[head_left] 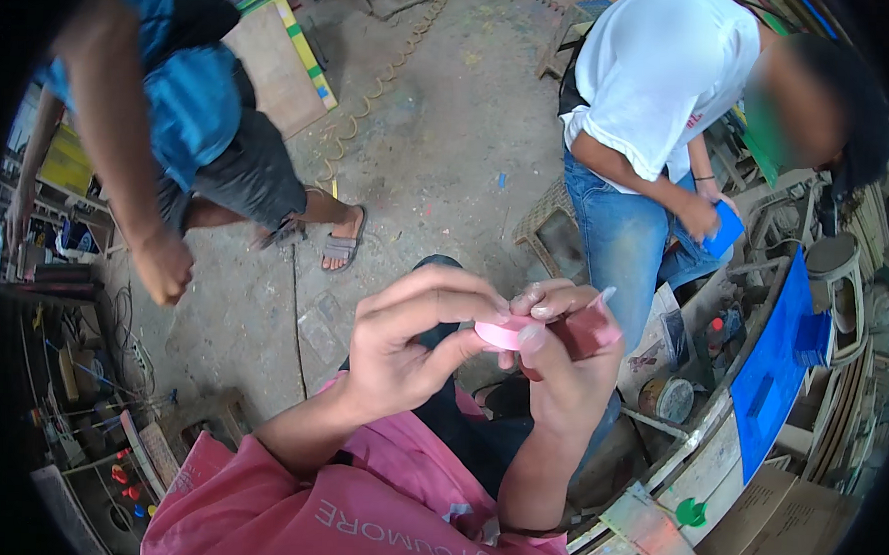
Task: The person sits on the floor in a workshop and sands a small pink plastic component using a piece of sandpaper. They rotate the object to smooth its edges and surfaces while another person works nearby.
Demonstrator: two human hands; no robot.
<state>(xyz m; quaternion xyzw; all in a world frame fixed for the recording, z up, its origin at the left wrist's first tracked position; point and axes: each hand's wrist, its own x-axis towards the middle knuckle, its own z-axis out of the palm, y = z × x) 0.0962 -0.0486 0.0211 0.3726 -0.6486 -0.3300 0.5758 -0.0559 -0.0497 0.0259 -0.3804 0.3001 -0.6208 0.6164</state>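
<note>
Between my hands, above my lap, is a small pink piece with a smooth rounded edge. My left hand pinches its left side between thumb and fingers. The thumb and fingertips of my right hand press against its right side. A bent reddish-brown sheet, which looks like sandpaper with a pink-stained edge, is tucked in my right hand. Part of the pink piece is hidden behind my fingers.
At the right, a seated person handles a blue block. Another person stands at the left. A bench with a blue sheet curves along my right, near a tin can. A coiled hose crosses the floor.
</note>
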